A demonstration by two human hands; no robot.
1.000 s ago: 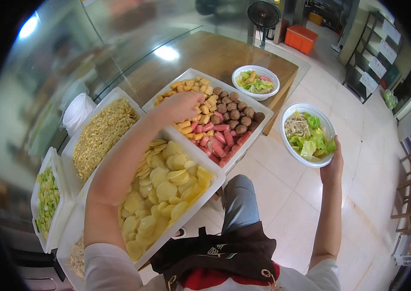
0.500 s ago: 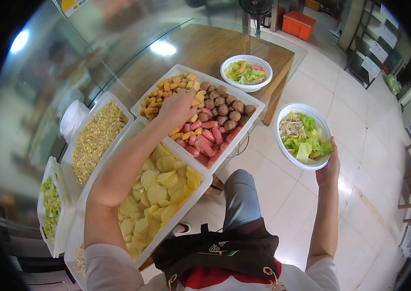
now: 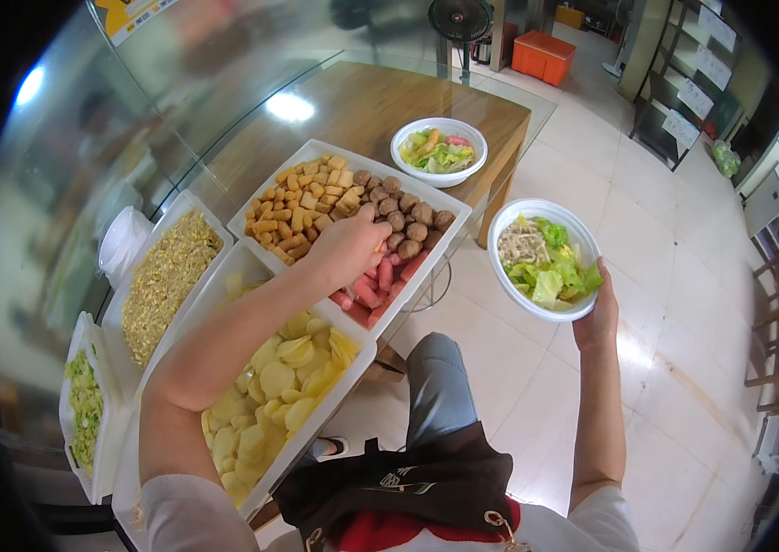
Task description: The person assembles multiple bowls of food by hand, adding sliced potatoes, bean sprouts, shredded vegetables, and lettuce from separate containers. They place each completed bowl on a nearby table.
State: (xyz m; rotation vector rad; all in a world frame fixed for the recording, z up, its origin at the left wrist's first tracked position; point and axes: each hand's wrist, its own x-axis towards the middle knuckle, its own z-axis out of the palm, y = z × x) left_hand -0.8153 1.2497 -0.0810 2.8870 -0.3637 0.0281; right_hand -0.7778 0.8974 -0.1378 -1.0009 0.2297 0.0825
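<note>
My left hand (image 3: 350,253) reaches into the divided white tray (image 3: 426,270), where meatballs and pink sausages meet. Its fingers are bent together and pinching; what lies between them, if anything, is mostly hidden. Brown meatballs (image 3: 410,210) sit just beyond the fingertips, pink sausages (image 3: 369,293) under and beside the hand, and golden fried pieces (image 3: 293,212) to its left. Pale yellow potato slices (image 3: 276,379) fill the tray below my forearm. Out to the right, my right hand (image 3: 597,315) grips the side of a white bowl (image 3: 502,279) containing lettuce and pale bean sprouts.
Another white bowl (image 3: 440,178), with lettuce and other pieces, stands on the glass-covered wooden table (image 3: 362,101). Left are a tray of chopped yellowish food (image 3: 171,281), a box of chopped greens (image 3: 86,414) and stacked white bowls (image 3: 124,241). An orange bin (image 3: 543,57) sits on the floor.
My left hand has shifted from the golden fried pieces toward the meatballs and sausages. My right hand still holds the bowl. The whole view has shifted slightly.
</note>
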